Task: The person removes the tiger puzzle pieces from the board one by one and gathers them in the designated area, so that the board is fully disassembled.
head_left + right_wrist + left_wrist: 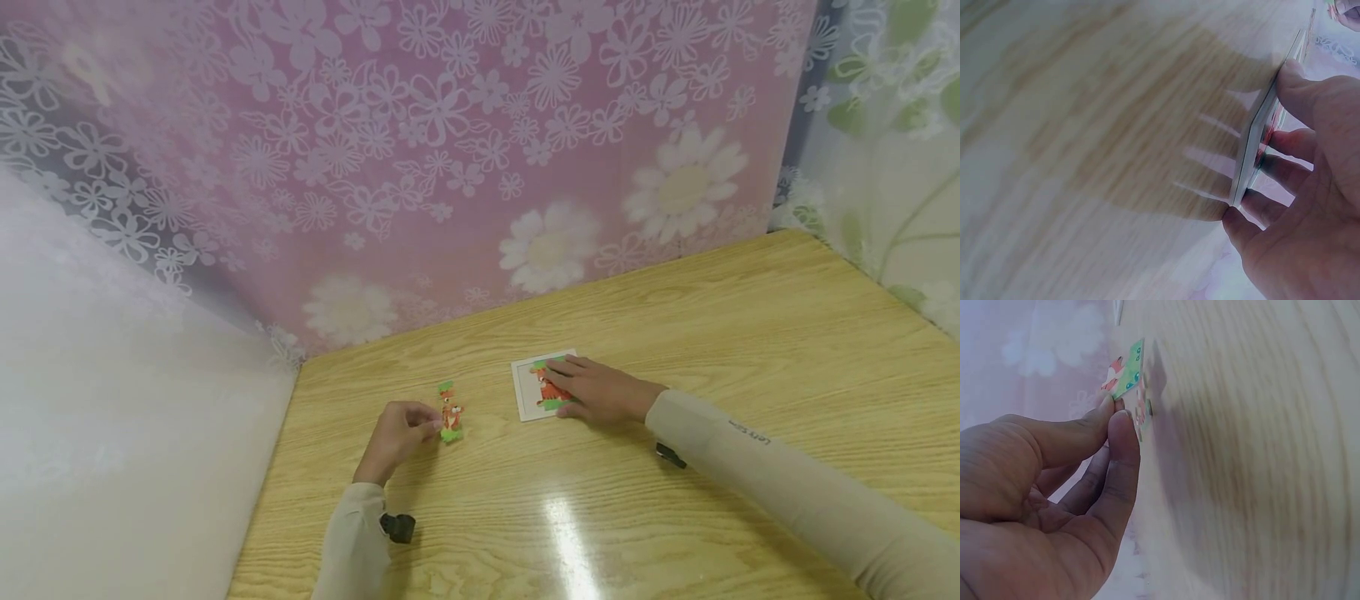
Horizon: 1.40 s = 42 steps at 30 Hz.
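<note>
– So, what does the head view show?
– The right hand (603, 390) lies spread over a white puzzle tray (527, 393), fingers stretched across the orange-and-green fitted pieces (551, 392) on its right side.
– And the left hand (397, 433)?
– Left of the tray, its fingertips drawn together beside a short column of loose jigsaw pieces (452, 421) on the wooden table (712, 317); cartoon eyes show on them.
– What does the left wrist view add?
– Thumb and fingers nearly closed, pinching a tilted jigsaw piece (1130, 372) by its lower corner, green with orange and white. Another piece (1142, 411) is just behind it, partly hidden.
– And the right wrist view?
– Thumb on the tray's edge, little finger at a corner, the others reaching over the top; that hand is wide open, resting on the tray.
</note>
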{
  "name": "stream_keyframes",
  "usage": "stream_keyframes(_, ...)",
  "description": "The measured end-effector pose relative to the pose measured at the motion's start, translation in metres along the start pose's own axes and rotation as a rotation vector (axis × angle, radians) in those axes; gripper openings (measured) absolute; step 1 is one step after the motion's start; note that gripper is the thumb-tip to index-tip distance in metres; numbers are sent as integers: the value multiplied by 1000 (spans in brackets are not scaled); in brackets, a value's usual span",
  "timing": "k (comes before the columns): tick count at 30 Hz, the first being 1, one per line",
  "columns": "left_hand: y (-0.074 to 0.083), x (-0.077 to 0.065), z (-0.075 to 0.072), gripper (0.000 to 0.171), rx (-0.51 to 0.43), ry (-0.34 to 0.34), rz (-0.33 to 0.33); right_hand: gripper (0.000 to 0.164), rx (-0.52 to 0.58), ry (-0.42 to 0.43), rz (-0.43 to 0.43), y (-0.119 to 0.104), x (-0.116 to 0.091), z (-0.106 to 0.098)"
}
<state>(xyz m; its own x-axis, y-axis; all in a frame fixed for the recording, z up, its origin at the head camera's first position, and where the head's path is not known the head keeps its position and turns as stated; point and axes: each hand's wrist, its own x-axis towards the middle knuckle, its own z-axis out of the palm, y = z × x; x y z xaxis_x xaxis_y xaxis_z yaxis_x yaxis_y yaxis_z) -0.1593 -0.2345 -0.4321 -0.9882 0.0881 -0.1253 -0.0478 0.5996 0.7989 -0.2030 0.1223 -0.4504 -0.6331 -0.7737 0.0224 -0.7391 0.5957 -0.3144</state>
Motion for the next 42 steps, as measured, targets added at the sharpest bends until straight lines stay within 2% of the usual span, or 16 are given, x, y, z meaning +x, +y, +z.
stream_keyframes(13,-9,3,2,5,-12,-27,-50,65,1,-7,1,-1,0,-1)
stream_keyframes(23,-5,3,4,6,47,-49,-77,66,-1,-3,0,1,1,1)
stream_keyframes(29,-4,2,5,6,42,-47,-95,66,-2,1,-2,1,1,1)
stream_keyframes(38,-2,3,6,6,63,-42,-92,67,9,-1,6,1,1,-1)
stream_keyframes(42,4,4,5,6,93,-26,-66,66,26,6,5,0,1,-3)
